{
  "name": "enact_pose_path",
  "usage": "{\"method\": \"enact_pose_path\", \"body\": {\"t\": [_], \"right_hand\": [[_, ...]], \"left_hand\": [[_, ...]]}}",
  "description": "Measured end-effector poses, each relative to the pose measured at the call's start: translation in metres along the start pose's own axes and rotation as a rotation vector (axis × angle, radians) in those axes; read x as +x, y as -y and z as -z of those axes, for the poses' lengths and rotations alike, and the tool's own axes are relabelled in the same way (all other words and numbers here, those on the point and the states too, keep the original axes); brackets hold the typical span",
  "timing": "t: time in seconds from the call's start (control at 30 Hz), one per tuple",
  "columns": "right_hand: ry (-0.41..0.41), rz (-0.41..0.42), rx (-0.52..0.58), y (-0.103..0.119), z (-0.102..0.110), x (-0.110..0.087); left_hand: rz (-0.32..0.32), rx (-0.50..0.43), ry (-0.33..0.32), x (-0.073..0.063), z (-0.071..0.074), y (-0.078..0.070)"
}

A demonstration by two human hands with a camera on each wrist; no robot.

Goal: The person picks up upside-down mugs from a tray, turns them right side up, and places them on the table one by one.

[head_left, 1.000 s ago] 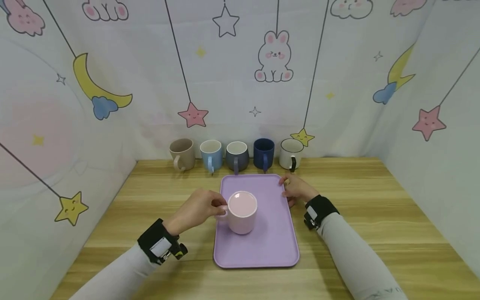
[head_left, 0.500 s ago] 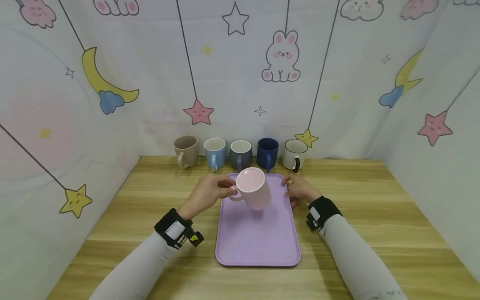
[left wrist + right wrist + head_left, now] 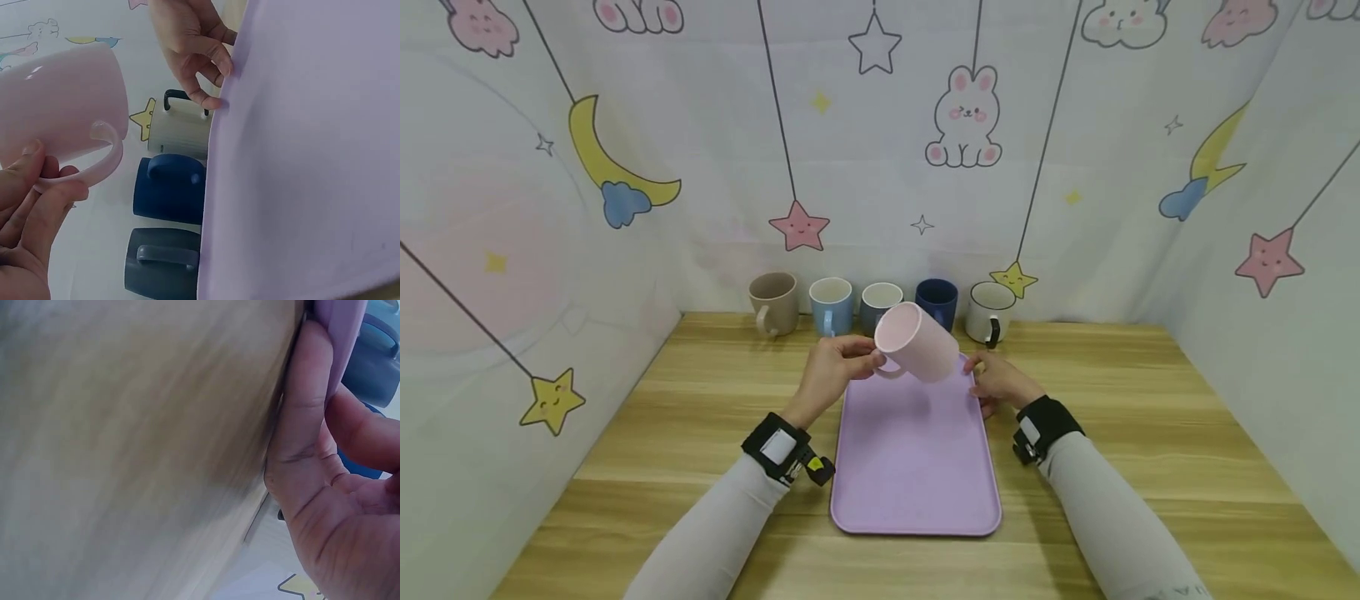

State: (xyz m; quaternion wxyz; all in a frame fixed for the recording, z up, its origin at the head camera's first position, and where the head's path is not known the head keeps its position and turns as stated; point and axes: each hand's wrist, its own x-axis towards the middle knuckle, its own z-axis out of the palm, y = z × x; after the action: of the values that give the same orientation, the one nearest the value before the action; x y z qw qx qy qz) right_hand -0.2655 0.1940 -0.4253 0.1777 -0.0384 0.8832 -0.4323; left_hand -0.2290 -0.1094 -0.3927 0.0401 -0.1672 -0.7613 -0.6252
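Observation:
Tilted in the air over the far part of the lilac tray (image 3: pixel 917 467) is a pink mug (image 3: pixel 928 346), its mouth turned up and to the left. My left hand (image 3: pixel 835 372) pinches the mug by its handle (image 3: pixel 107 164), thumb and fingers on the loop in the left wrist view. At the tray's far right corner, my right hand (image 3: pixel 1002 382) holds the rim between its fingers. The right wrist view shows the tray edge (image 3: pixel 342 347) between fingers (image 3: pixel 309 375) of that hand.
Behind the tray several mugs stand in a row along the cloth backdrop: beige (image 3: pixel 774 303), light blue (image 3: pixel 831 305), grey (image 3: pixel 874 310), dark blue (image 3: pixel 945 300) and white with a black handle (image 3: pixel 989 312). Wooden table (image 3: pixel 715 417) surrounds the tray.
My left hand has lifted the pink mug off the middle of the tray, carrying it up, away and rightward, tipping it further. My right hand stays at the tray's corner.

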Motion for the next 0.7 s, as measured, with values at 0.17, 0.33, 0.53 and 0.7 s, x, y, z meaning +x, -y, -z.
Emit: {"method": "enact_pose_path", "body": {"t": [0.17,0.33,0.53,0.7], "right_hand": [[-0.001,0.007,-0.010,-0.001,0.000,0.001],[-0.004,0.011,-0.002,-0.001,0.001,0.000],[-0.003,0.001,-0.004,0.000,-0.001,0.002],[-0.016,-0.004,-0.029,-0.001,-0.001,0.002]], "left_hand": [[-0.005,-0.140,-0.046,0.006,-0.007,0.005],[-0.011,-0.249,-0.102,0.013,-0.016,0.009],[-0.036,-0.337,-0.193,0.020,-0.026,0.015],[-0.053,-0.395,-0.215,0.026,-0.034,0.015]]}}
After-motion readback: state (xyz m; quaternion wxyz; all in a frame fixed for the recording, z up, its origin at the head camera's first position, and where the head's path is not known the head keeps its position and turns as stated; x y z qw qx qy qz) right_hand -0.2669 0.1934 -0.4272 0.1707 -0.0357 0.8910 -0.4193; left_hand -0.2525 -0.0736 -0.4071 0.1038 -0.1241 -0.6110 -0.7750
